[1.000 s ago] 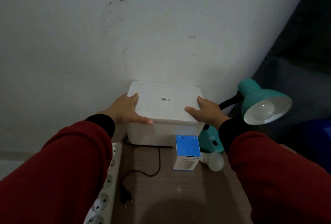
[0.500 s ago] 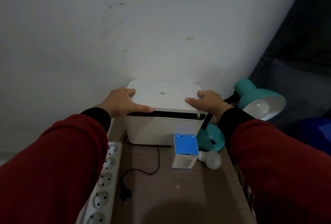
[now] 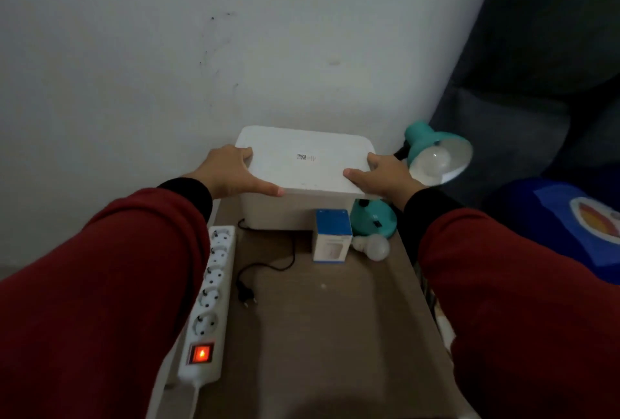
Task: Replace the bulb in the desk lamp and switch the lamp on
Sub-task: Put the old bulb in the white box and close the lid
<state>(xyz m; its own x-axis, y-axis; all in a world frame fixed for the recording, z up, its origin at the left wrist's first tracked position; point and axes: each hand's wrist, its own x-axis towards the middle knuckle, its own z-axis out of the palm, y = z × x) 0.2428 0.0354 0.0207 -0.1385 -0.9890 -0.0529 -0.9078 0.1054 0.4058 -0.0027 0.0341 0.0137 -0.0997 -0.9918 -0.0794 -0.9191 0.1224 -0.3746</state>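
Lamp (image 3: 432, 157) just beside right hand (image 3: 382, 180) | both hands, left hand (image 3: 231, 173) included, grasping lid (image 3: 302, 160)

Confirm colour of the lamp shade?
Teal outside, white inside; the lamp shade shows in the head view.

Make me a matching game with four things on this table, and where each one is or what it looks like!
Things:
1. Loose bulb
2. Plug
3. Power strip switch
4. White box lid

Clues:
A. Glowing orange
B. Held at both ends, one hand on the left and the other hand on the right
C. Lying on the table beside the small blue-topped box
D. Lying on the table, not in any socket

Pairs: 1-C, 2-D, 3-A, 4-B
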